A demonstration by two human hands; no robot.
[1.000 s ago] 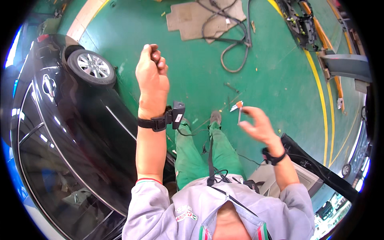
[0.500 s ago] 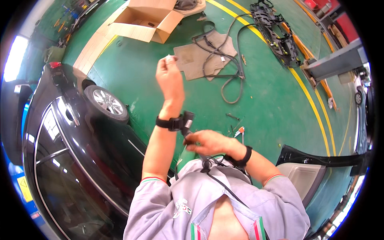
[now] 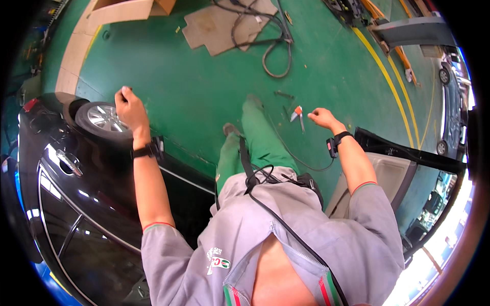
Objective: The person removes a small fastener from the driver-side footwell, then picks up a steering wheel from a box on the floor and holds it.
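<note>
My left hand (image 3: pixel 132 112) is raised over the black car's (image 3: pixel 102 188) side, near its front-left wheel (image 3: pixel 104 118) in view. Its fingers are curled and pinched, with a small dark bit at the tips too small to name. On the other side, my right hand (image 3: pixel 325 119) hangs above the floor with its fingers folded in. Nothing shows in them. Just left of it on the green floor lies a small orange and grey tool (image 3: pixel 298 113). Black wrist straps with small devices sit on both wrists, and a thin cable (image 3: pixel 301 160) runs near the right one.
A beige door panel (image 3: pixel 380 171) with a black frame stands at my right. Ahead lie a brown mat (image 3: pixel 209 30), black looped strips (image 3: pixel 276 75) and a dark strip (image 3: pixel 284 94). An opened cardboard box (image 3: pixel 122 12) is far left; a grey metal arm (image 3: pixel 416 33) is far right.
My hands have moved apart: the left swung left toward the wheel, the right moved away from the left wrist device to the right. The mat and box sit higher in view, and my legs now show.
</note>
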